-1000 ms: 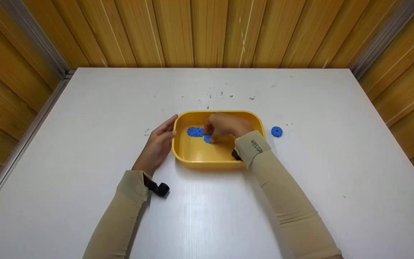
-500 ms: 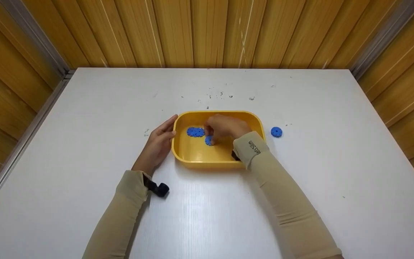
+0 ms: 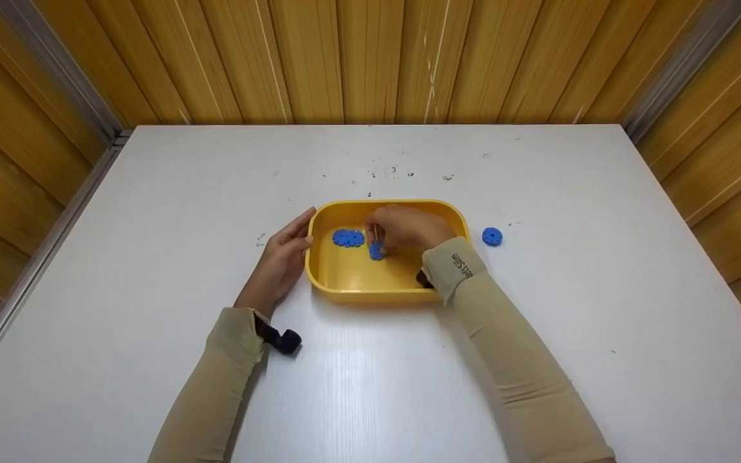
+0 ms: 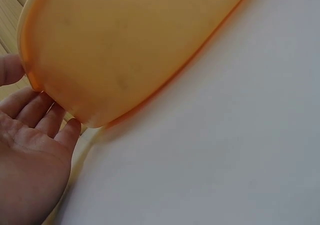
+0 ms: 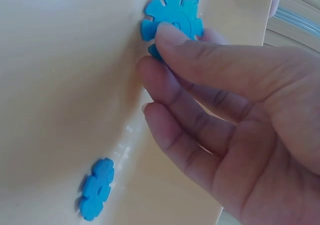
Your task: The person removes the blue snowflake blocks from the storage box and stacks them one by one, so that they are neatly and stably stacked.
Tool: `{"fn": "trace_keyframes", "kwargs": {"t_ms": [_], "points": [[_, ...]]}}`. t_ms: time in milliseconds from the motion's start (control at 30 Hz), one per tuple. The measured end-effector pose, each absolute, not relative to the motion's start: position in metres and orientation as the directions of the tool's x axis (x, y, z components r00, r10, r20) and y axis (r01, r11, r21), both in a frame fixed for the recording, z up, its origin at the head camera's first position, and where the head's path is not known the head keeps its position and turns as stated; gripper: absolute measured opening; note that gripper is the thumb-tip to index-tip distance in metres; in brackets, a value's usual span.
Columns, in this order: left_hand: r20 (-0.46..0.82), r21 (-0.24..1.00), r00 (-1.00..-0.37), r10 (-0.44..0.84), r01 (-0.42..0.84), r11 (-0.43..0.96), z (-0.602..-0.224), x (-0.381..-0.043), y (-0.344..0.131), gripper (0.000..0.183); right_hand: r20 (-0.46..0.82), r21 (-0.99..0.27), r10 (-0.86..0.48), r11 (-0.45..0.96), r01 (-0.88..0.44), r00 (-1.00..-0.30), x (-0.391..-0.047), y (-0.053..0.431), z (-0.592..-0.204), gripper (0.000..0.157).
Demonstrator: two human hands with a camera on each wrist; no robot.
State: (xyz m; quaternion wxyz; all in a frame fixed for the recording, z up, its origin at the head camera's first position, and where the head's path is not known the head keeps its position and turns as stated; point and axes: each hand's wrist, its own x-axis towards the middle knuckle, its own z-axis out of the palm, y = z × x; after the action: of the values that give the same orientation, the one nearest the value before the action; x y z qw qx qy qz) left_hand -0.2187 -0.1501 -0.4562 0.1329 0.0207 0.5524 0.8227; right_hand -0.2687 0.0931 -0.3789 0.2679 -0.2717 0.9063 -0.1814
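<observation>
Wood-grain plank walls [image 3: 370, 58] are enclosing a broad white table [image 3: 602, 289]; beige fabric sleeves [image 3: 512, 354] are covering a person's forearms; a rounded, rectangular yellow plastic tray [image 3: 351, 273] is sitting near the table's middle; the left hand [image 3: 278, 260] is resting its fairly straight fingers and its thumb against the outside of the tray's left end; the right hand [image 3: 412, 228] is dipping inside the tray, its thumb and fingertip making a narrow pinch on a round, notched blue plastic disc [image 5: 172, 10]; whether this disc is touching the tray, I cannot tell; a cluster of notched blue discs [image 3: 348, 238] is lying inside the tray, just left of the right hand; another blue disc [image 5: 92, 192] is showing against the tray in the right wrist view; a loose blue disc [image 3: 492, 236] is lying on the table, just right of the tray.
</observation>
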Motion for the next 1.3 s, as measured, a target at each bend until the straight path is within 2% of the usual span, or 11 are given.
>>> {"fn": "trace_keyframes", "kwargs": {"t_ms": [367, 633, 1000, 1300], "points": [[-0.097, 0.915, -0.97, 0.225, -0.176, -0.363, -0.456, -0.219, -0.153, 0.064, -0.391, -0.479, -0.582, 0.79, -0.382, -0.713, -0.27, 0.097, -0.37, 0.01], [-0.099, 0.917, -0.969, 0.225, -0.177, -0.358, -0.457, -0.218, -0.155, 0.063, -0.393, -0.464, -0.575, 0.798, -0.385, -0.718, -0.269, 0.102, -0.362, 0.012], [-0.077, 0.918, -0.966, 0.246, -0.165, -0.361, -0.455, -0.214, -0.159, 0.064, -0.296, -0.503, -0.632, 0.741, -0.445, -0.716, -0.266, 0.115, -0.347, 0.013], [-0.082, 0.915, -0.972, 0.222, -0.162, -0.369, -0.456, -0.215, -0.158, 0.062, -0.248, -0.527, -0.622, 0.73, -0.435, -0.743, -0.266, 0.135, -0.336, 0.013]]}}
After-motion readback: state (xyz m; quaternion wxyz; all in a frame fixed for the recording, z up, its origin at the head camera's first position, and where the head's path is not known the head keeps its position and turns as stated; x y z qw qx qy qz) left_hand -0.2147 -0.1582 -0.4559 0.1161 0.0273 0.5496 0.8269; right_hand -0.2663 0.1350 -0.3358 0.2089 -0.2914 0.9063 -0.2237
